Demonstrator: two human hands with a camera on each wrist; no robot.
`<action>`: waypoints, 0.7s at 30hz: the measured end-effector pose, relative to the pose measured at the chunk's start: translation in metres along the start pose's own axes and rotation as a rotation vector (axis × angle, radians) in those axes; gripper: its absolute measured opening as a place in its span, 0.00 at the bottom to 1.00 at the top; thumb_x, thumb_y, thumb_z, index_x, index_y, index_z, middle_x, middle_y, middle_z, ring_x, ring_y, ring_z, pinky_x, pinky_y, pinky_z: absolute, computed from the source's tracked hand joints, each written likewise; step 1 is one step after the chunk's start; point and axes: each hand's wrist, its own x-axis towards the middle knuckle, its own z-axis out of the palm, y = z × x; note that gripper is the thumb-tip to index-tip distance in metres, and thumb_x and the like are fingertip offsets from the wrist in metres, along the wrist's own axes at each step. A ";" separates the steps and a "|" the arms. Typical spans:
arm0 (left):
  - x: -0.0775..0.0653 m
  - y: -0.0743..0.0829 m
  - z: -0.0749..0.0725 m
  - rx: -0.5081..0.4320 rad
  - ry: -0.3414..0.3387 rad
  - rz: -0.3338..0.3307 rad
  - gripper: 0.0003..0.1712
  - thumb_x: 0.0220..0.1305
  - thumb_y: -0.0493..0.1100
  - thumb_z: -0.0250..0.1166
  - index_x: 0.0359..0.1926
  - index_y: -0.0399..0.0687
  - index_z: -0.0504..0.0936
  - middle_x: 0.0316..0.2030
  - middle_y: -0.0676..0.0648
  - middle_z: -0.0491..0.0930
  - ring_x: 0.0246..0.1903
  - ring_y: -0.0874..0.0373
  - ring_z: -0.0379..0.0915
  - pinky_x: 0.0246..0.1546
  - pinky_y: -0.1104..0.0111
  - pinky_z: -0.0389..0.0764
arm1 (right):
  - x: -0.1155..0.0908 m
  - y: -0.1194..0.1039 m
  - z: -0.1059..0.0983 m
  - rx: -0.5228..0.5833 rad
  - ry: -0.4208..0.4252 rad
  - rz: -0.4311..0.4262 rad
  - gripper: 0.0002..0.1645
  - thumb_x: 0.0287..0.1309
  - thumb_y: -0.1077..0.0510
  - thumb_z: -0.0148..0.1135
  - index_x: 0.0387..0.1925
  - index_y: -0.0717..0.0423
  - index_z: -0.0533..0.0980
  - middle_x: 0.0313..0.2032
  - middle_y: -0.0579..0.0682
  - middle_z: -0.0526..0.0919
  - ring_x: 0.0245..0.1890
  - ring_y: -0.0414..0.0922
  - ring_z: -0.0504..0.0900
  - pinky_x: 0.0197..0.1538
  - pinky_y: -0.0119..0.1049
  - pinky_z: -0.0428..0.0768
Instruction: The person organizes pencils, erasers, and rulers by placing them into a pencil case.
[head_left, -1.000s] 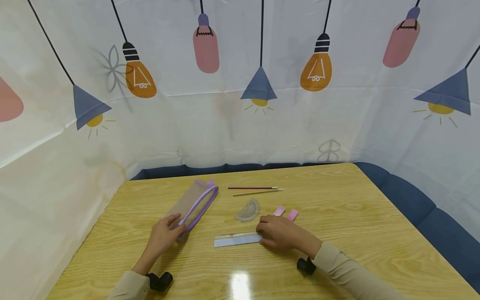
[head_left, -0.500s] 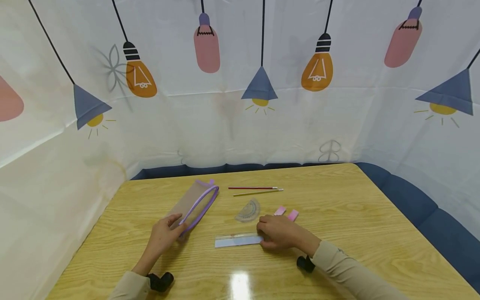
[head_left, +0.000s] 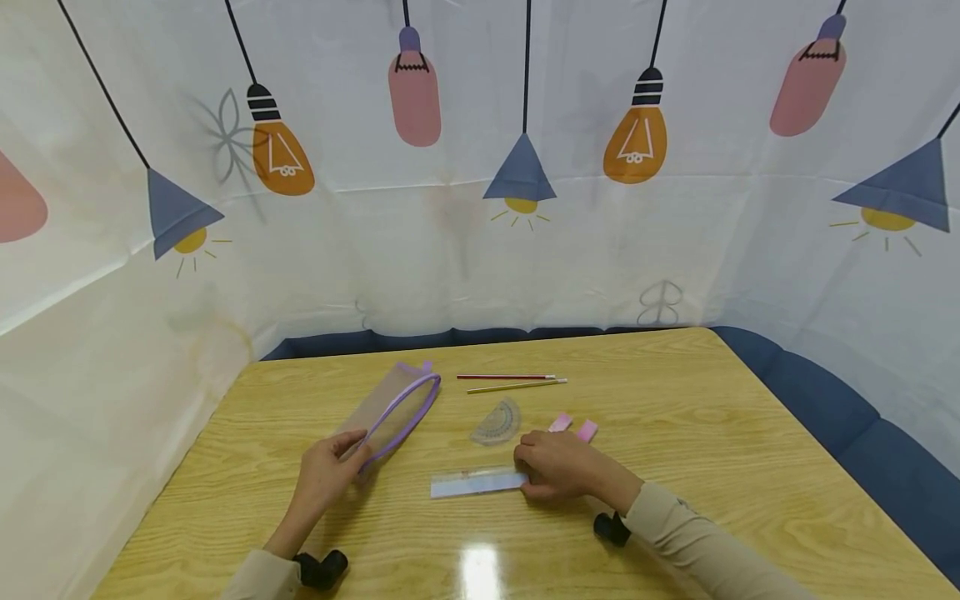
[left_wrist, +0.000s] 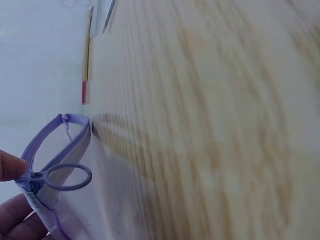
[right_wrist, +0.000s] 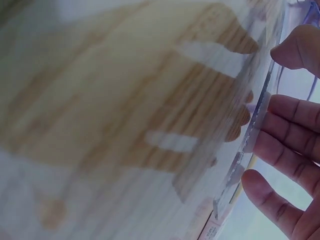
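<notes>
A see-through mesh pencil case [head_left: 372, 407] with a purple zipper lies at the left of the table, its mouth gaping. My left hand [head_left: 324, 471] pinches its near end, thumb on the zipper rim and fingers underneath. Beside the thumb, a looped zipper pull [left_wrist: 86, 184] sticks out in the left wrist view. My right hand [head_left: 558, 467] grips the right end of a clear ruler [head_left: 477, 483], its fingers and thumb along the edges. In the right wrist view the ruler appears nearly edge-on, low over the wood; the hand covers its right end in the head view.
Beyond the ruler lies a clear protractor [head_left: 497, 422]. Two pink-and-white erasers [head_left: 587, 431] are just past my right hand. Farther back are a red pencil [head_left: 506, 377] and a yellow pencil [head_left: 513, 387]. Dark blue padding [head_left: 810, 417] borders the wooden table [head_left: 712, 433].
My left hand has tightened at the pencil case's near end, and the zipper mouth has spread and moved slightly right. The right hand and ruler have barely moved.
</notes>
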 end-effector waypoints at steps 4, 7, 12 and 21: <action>-0.001 0.002 0.000 -0.017 0.038 0.011 0.17 0.64 0.40 0.65 0.50 0.34 0.83 0.47 0.37 0.82 0.51 0.43 0.76 0.49 0.53 0.76 | -0.002 0.001 0.000 0.004 0.019 -0.016 0.10 0.51 0.49 0.67 0.31 0.48 0.75 0.27 0.38 0.68 0.26 0.34 0.65 0.22 0.25 0.62; -0.002 0.004 0.000 -0.022 0.061 0.021 0.16 0.63 0.39 0.65 0.49 0.34 0.84 0.44 0.38 0.83 0.48 0.44 0.78 0.45 0.59 0.79 | -0.003 0.000 -0.001 0.003 0.018 -0.025 0.11 0.51 0.49 0.67 0.33 0.49 0.76 0.27 0.38 0.69 0.26 0.34 0.65 0.23 0.25 0.63; -0.005 0.007 0.000 -0.053 0.078 0.025 0.15 0.63 0.38 0.66 0.48 0.34 0.84 0.41 0.39 0.84 0.40 0.49 0.81 0.34 0.73 0.78 | -0.004 0.000 -0.004 -0.002 0.014 -0.045 0.13 0.51 0.49 0.67 0.35 0.49 0.77 0.28 0.38 0.70 0.28 0.34 0.65 0.24 0.25 0.63; -0.009 0.011 -0.002 -0.112 0.071 0.017 0.14 0.64 0.38 0.65 0.49 0.33 0.84 0.41 0.40 0.84 0.39 0.54 0.81 0.32 0.76 0.78 | -0.006 0.005 0.000 -0.018 0.106 -0.129 0.14 0.50 0.49 0.67 0.37 0.50 0.79 0.32 0.40 0.75 0.30 0.34 0.70 0.26 0.22 0.65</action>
